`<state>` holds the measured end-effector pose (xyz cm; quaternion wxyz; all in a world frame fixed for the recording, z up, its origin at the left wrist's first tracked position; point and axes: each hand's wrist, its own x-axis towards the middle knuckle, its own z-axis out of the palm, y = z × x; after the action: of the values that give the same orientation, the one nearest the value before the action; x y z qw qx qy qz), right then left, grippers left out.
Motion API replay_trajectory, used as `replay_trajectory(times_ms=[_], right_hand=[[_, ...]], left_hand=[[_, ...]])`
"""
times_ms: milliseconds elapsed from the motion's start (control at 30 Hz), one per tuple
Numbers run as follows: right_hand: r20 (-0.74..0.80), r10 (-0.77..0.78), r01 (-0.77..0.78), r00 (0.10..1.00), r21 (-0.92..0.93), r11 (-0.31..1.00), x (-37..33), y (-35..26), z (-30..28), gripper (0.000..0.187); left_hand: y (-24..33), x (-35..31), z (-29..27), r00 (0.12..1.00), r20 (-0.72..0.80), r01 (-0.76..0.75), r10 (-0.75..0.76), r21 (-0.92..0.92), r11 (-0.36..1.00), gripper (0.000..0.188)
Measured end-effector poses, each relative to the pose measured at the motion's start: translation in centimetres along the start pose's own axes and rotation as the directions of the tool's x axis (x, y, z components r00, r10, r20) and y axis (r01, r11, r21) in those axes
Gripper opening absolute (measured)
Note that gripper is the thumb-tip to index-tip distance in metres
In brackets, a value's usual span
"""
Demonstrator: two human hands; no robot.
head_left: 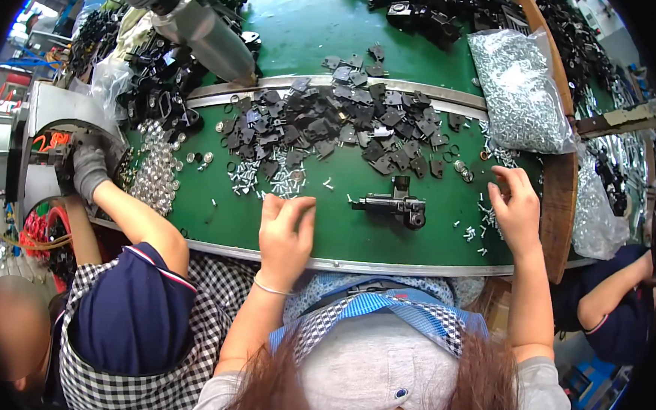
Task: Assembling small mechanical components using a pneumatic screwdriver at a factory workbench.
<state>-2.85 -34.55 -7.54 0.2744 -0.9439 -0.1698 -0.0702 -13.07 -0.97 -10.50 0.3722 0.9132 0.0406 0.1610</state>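
My left hand [286, 236] is above the green tabletop, just in front of a small pile of silver screws [266, 177]. Its fingers are curled and closed, and whatever they hold, if anything, is hidden. Farther right my right hand [518, 205] hovers beside scattered small screws [486, 215], fingers loosely bent and thumb apart, with nothing visible in it. Between the two hands lies a black mechanical part [394, 207] with a short upright arm and a round end. A screw-like silver tip sticks out at its left end. Neither hand touches it.
Flat black pieces [348, 120] are heaped beyond the hands, before a metal rail [454, 100]. Silver round caps [153, 172] lie left. A clear bag of screws [521, 89] leans at the wooden edge [559, 196]. A co-worker's gloved hand [90, 169] is at a machine on the left.
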Motion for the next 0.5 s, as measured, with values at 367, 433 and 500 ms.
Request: replay_trajectory(times_ms=[367, 433, 500], right_hand=[[-0.020, 0.123, -0.124, 0.992, -0.187, 0.975, 0.0, 2.6, -0.9, 0.018], [-0.030, 0.120, -0.123, 0.992, -0.202, 0.972, 0.6, 1.9, -0.5, 0.017], [-0.016, 0.083, -0.085, 0.996, -0.186, 0.979, 0.7, 1.7, -0.6, 0.016]], left_hand=[[1.2, 3.0, 2.6, 0.959, 0.266, -0.129, 0.096, 0.113, 0.985, 0.018], [0.7, 2.3, 2.0, 0.968, 0.230, -0.131, 0.097, 0.140, 0.981, 0.017], [0.7, 2.5, 2.8, 0.975, 0.183, -0.150, 0.124, 0.134, 0.980, 0.016]])
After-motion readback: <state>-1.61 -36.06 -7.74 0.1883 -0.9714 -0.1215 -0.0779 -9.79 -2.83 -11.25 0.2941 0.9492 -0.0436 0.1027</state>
